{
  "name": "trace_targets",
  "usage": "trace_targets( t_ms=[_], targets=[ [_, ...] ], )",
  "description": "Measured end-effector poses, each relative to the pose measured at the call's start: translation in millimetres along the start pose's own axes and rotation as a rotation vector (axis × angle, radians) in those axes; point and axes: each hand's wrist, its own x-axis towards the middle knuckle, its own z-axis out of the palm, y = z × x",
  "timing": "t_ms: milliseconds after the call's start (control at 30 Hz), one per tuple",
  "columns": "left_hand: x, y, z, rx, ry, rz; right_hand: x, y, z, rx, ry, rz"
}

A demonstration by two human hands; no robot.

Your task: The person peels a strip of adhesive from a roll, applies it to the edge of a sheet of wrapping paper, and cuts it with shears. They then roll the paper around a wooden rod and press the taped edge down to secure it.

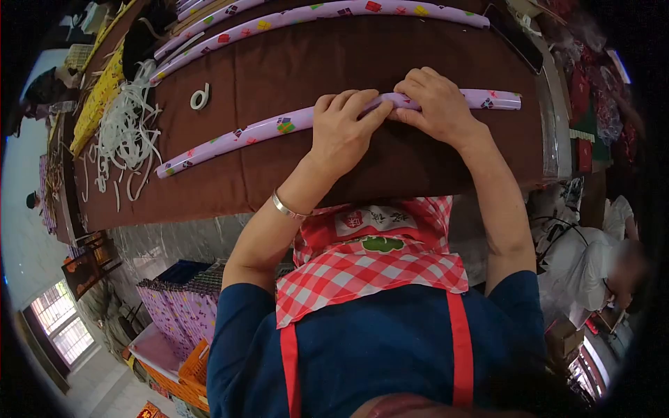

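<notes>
A long, thin roll of lilac wrapping paper with small coloured gift prints lies across the brown cloth. My left hand is closed over its middle, fingers on the far side and thumb on the near side. Close beside it, my right hand grips the same roll, and the two thumbs nearly meet. Both ends of the roll stick out past my hands. The stretch under my fingers is hidden.
Further lilac rolls lie along the far side of the brown-covered table. At left are a small white tape roll and a heap of white strips. A dark phone-like slab lies far right. Another person is at lower right.
</notes>
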Motion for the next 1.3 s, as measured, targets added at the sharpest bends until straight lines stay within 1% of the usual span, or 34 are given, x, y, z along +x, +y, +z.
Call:
trace_targets(
  t_ms=[100,167,300,367,433,500,567,700,767,833,967,1200,1300],
  targets=[
    [1,1,4,-0.034,0.062,-0.017,-1,1,0,0.004,0.001,0.003],
    [3,5,1,-0.004,-0.001,-0.087,-1,1,0,0.016,0.005,-0.003],
    [1,0,0,-0.002,0.004,-0.047,-2,2,2,0.0,0.014,-0.002],
    [-2,-3,2,-0.035,0.05,-0.009,-2,2,3,-0.009,0.016,-0.007],
    [-1,-2,2,-0.062,0.052,-0.029,-3,1,5,-0.016,0.059,-0.023],
    [1,2,0,-0.091,0.053,-0.049,-2,0,3,-0.005,0.056,-0.021],
    [6,8,-4,0.024,-0.055,-0.115,-2,0,3,0.004,0.051,-0.018],
    [1,5,0,-0.035,-0.019,-0.113,-2,0,3,0.004,0.057,-0.023],
    [-1,2,2,-0.069,0.039,-0.085,-2,0,3,0.005,0.058,-0.021],
    [1,5,2,-0.025,0.02,-0.085,-2,0,3,-0.008,0.024,0.007],
    [4,10,1,0.056,0.0,-0.091,-2,-2,1,0.008,0.037,0.004],
    [3,9,2,0.037,-0.019,-0.122,-1,0,3,-0.001,0.051,-0.011],
    [6,11,-2,0.092,-0.059,-0.134,-2,-1,2,-0.007,0.041,-0.005]
  ],
)
